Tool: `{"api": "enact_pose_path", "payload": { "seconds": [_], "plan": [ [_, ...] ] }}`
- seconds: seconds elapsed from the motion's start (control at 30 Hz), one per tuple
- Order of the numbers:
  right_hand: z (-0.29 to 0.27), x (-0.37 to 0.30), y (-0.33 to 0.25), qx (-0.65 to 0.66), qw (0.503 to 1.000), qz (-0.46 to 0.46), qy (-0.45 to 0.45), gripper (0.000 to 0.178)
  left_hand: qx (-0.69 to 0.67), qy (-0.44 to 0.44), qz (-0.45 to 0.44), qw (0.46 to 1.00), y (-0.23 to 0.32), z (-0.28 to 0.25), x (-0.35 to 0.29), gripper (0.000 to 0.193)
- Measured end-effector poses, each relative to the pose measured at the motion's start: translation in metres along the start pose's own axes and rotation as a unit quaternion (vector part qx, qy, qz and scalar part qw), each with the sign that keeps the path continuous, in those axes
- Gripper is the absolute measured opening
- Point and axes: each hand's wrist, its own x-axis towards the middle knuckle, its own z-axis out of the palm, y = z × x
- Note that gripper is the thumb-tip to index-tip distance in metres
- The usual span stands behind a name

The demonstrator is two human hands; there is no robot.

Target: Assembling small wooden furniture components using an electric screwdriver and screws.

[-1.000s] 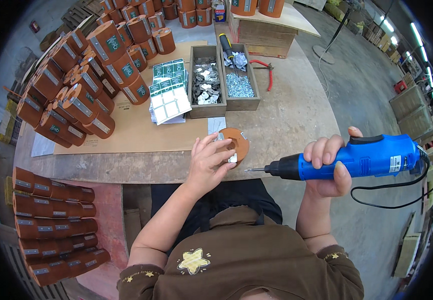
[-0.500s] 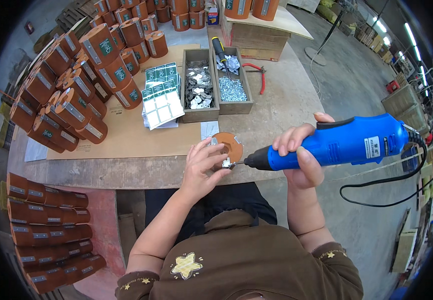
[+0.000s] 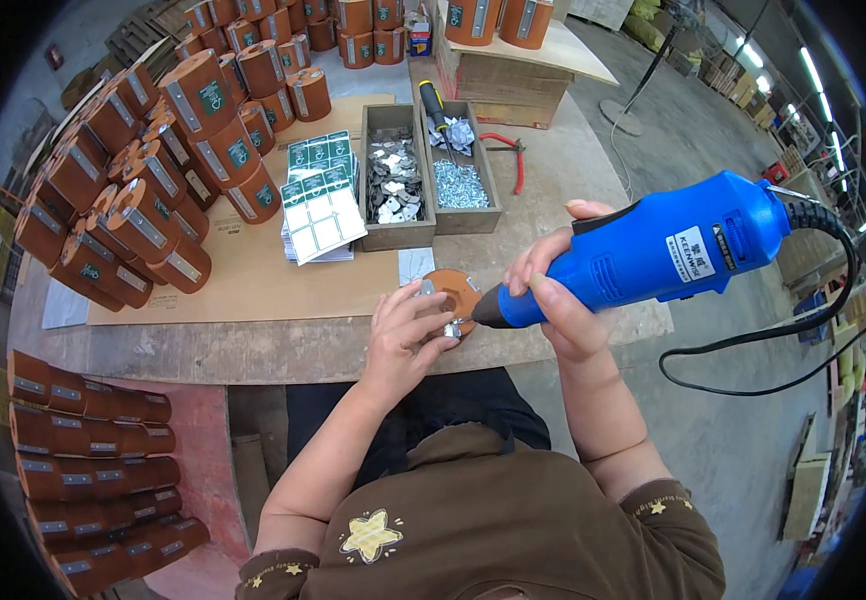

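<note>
Hands work at the middle of the frame: left hand pinches the small brown disc flat on the tabletop edge, seemingly light, stiff, best held by its rim, while right hand wraps the heavier blue power screwdriver.

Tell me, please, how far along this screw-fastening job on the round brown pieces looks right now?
Done, apparently: many brown cylinders with labels are stacked on the bench and more lie lower left. In hand: the left hand steadies a round brown disc at the bench edge while the right hand holds the blue electric screwdriver with its tip at a small metal piece on it. Left: trays hold plenty of metal plates and screws.
</note>
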Motion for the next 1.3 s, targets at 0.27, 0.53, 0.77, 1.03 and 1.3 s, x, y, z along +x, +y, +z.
{"api": "enact_pose_path", "payload": {
  "seconds": [0.27, 0.53, 0.77, 1.03, 1.3],
  "plan": [
    [0.006, 0.002, 0.000, 0.021, 1.000, 0.000, -0.003, 0.057, 0.003, 0.001, -0.003, 1.000, 0.000, 0.000, -0.001, 0.031],
    [0.003, 0.000, 0.003, -0.012, 1.000, 0.001, -0.016, 0.058, 0.002, -0.003, 0.001, 1.000, 0.001, -0.001, 0.001, 0.031],
    [0.005, 0.000, 0.005, -0.013, 1.000, 0.007, -0.022, 0.057, -0.018, -0.001, -0.020, 1.000, -0.003, 0.002, -0.004, 0.028],
    [0.005, 0.002, 0.010, 0.026, 0.999, -0.012, -0.024, 0.056, -0.005, -0.013, -0.020, 1.000, 0.003, -0.002, 0.002, 0.030],
    [0.008, 0.004, 0.010, 0.014, 0.999, -0.010, -0.041, 0.056, -0.009, -0.020, -0.023, 1.000, 0.003, -0.004, 0.002, 0.029]
  ]
}}
